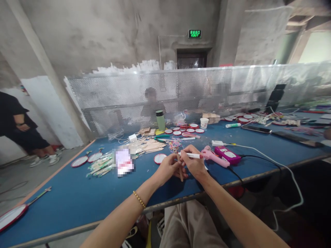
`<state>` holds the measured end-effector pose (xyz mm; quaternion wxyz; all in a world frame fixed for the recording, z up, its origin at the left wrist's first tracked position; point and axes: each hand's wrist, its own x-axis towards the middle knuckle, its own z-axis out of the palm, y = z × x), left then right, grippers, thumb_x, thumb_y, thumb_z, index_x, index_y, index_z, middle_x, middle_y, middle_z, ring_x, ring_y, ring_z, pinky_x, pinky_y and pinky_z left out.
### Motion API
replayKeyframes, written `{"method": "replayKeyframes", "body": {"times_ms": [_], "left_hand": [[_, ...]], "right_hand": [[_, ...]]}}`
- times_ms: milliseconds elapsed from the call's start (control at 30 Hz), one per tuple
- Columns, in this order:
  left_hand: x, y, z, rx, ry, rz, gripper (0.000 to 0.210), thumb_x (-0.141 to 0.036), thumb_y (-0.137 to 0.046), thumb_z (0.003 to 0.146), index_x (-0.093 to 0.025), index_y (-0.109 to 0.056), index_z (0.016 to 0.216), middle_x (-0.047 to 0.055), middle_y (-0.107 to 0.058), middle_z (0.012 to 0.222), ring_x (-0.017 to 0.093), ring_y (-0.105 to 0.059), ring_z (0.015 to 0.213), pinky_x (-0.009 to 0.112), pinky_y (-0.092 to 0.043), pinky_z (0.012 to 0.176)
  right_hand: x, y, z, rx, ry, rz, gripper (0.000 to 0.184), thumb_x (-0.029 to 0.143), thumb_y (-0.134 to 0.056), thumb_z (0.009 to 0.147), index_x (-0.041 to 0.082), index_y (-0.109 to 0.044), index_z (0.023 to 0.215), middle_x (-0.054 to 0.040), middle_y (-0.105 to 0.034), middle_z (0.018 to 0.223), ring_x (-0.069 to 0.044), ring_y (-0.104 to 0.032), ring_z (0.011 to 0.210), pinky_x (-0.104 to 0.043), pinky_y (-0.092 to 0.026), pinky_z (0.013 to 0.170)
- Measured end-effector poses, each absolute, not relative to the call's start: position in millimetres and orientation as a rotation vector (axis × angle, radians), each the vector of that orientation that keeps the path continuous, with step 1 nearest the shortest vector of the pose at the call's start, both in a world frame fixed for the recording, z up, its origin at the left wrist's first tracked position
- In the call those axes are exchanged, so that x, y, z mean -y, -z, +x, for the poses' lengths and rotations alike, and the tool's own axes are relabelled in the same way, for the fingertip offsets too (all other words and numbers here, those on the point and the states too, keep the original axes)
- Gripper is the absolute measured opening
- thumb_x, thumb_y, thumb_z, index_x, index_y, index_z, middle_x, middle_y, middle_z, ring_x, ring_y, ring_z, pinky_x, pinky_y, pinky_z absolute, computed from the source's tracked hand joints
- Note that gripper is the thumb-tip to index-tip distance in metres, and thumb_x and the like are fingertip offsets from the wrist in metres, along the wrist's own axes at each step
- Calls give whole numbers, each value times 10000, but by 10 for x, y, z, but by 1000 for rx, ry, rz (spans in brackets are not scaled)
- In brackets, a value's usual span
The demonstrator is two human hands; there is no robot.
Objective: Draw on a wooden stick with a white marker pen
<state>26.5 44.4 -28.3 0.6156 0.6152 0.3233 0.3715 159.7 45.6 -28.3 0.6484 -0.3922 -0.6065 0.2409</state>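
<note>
My left hand (169,168) is closed on a flat wooden craft stick (181,175), which stands nearly upright between its fingers. In my right hand (194,163) is a white marker pen with a red end (194,156), its tip at the upper part of the stick. Just left of my left hand lies a round white disc with a red rim (160,158). Behind my hands is a heap of small coloured bands (176,145). A pink glue gun (215,157) lies right of my right hand, beside a magenta box (227,155).
Loose wooden sticks (152,145) and bagged sticks (102,165) lie left on the blue table (108,196). A green bottle (160,121), a paper cup (204,123) and several red-rimmed discs stand behind. Cables hang over the front edge at right. A person (20,125) stands at far left.
</note>
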Motion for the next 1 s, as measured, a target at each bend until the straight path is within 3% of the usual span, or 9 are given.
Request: {"method": "replayKeyframes", "body": {"times_ms": [1000], "left_hand": [[-442, 266, 267, -769, -848, 1390, 382, -440, -675, 730, -193, -439, 903, 5, -661, 634, 214, -695, 562, 319, -561, 525]], "right_hand": [[-493, 328, 1595, 1374, -504, -897, 226, 372, -567, 820, 214, -499, 673, 39, -573, 530, -113, -539, 373, -215, -425, 373]]}}
